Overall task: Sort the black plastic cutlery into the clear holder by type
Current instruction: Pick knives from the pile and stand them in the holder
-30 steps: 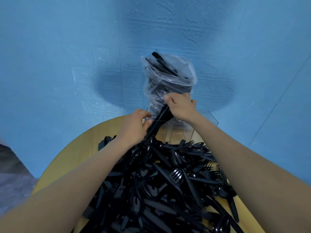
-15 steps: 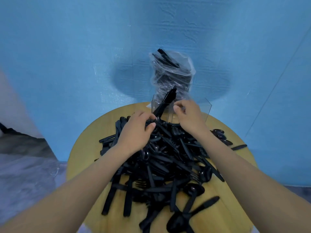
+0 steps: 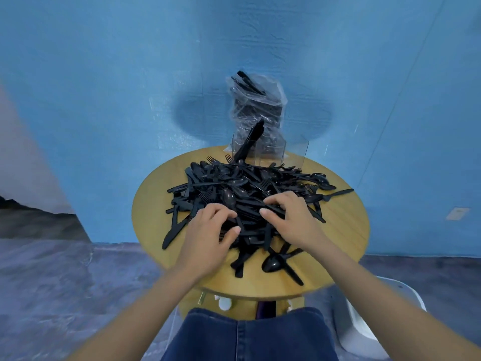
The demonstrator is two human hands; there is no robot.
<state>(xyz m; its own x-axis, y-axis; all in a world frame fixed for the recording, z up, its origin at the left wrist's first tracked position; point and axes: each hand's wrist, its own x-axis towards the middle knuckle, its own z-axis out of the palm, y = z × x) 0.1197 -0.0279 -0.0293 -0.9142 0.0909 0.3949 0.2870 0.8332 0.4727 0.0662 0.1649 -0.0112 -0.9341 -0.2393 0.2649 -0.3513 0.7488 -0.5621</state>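
Black cutlery pile under both hands.

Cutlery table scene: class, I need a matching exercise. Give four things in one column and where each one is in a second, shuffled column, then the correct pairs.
Things:
1. holder
2. bag
3. pile
4. jeans

Places:
A. middle of the table
B. bottom of the view, below the table
C. far edge of the table
D. behind the holder, against the blue wall

Pairs: 1-C, 2-D, 3-A, 4-B
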